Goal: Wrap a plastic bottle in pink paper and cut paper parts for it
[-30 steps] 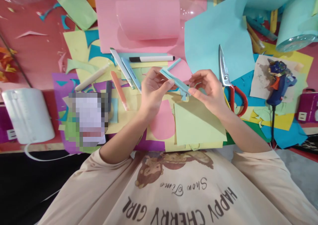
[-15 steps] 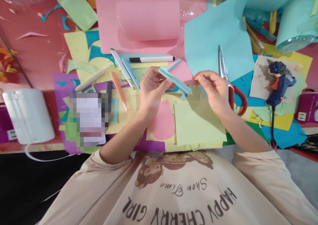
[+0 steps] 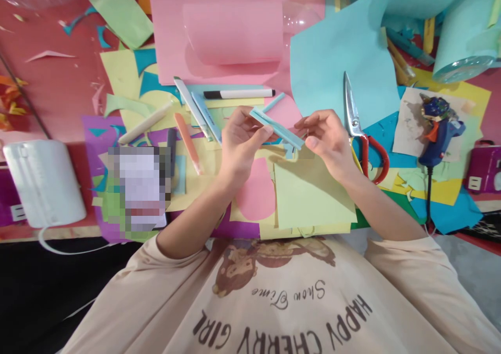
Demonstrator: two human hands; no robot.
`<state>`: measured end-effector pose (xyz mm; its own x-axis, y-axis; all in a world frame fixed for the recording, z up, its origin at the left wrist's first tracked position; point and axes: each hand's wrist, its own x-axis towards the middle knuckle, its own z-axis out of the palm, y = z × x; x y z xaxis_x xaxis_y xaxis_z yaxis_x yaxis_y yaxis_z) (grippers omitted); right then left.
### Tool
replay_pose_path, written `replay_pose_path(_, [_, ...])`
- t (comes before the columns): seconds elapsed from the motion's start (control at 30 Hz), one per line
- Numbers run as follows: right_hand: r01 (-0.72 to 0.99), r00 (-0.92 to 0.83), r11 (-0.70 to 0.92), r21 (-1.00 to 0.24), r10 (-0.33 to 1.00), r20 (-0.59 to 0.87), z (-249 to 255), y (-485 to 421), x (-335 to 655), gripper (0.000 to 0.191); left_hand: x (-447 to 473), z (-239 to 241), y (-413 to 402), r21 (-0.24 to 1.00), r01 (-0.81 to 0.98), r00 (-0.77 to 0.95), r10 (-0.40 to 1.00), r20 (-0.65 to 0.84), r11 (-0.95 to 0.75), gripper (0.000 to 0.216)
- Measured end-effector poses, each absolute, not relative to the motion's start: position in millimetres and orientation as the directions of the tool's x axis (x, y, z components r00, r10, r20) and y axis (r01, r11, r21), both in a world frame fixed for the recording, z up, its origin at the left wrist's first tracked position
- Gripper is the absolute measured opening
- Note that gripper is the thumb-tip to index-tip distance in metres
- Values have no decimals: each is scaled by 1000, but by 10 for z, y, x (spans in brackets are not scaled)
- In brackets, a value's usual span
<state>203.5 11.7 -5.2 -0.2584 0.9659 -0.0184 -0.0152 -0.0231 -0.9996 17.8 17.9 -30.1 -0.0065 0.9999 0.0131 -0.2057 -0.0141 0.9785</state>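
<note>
A folded light blue paper strip (image 3: 278,128) slants down to the right above the table, pinched between the thumb and fingers of my left hand (image 3: 243,140). My right hand (image 3: 327,144) is at the strip's lower right end, its thumb and fingertips apart around that end. A thin pale thread seems to show near those fingertips; whether they touch the strip I cannot tell. Below lies a pale green paper sheet (image 3: 315,195), beside a pink rounded paper piece (image 3: 256,190).
Red-handled scissors (image 3: 366,135) lie right of my right hand. Further right rests a blue glue gun (image 3: 438,135). Several markers, one a black-capped marker (image 3: 239,93), lie beyond my left hand. A pink paper roll (image 3: 235,33) and a blue paper sheet (image 3: 340,62) are behind.
My right hand has moved left to the strip's right end, and its fingers have spread from a pinch. My left hand and the strip have barely moved.
</note>
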Motion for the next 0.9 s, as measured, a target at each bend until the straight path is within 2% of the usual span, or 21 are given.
replay_pose_path(0.1, [81,-295,-13,-997,955,-36,-53,107,2025,44,179,-272,175,977,-210,18,999,-29,32,33])
replay_pose_path(0.3, [131,-285,-33,-991,956,-70,-29,106,2038,23,197,-175,152,945,-305,106,990,-91,120,30])
replay_pose_path(0.5, [125,-248,-66,-990,964,-95,10,113,2060,23,185,-182,136,935,-313,211,973,-99,163,30])
replay_pose_path(0.63, [172,-252,-40,-984,964,-84,2,115,2082,24,168,-181,130,965,-238,233,971,-55,111,28])
replay_pose_path(0.8, [201,-232,-20,-979,970,-68,-21,121,2093,24,157,-121,105,997,-36,164,984,71,-66,29])
replay_pose_path(0.9, [183,-242,-27,-983,968,-72,-27,131,2099,23,160,-103,93,990,20,147,980,134,-138,28])
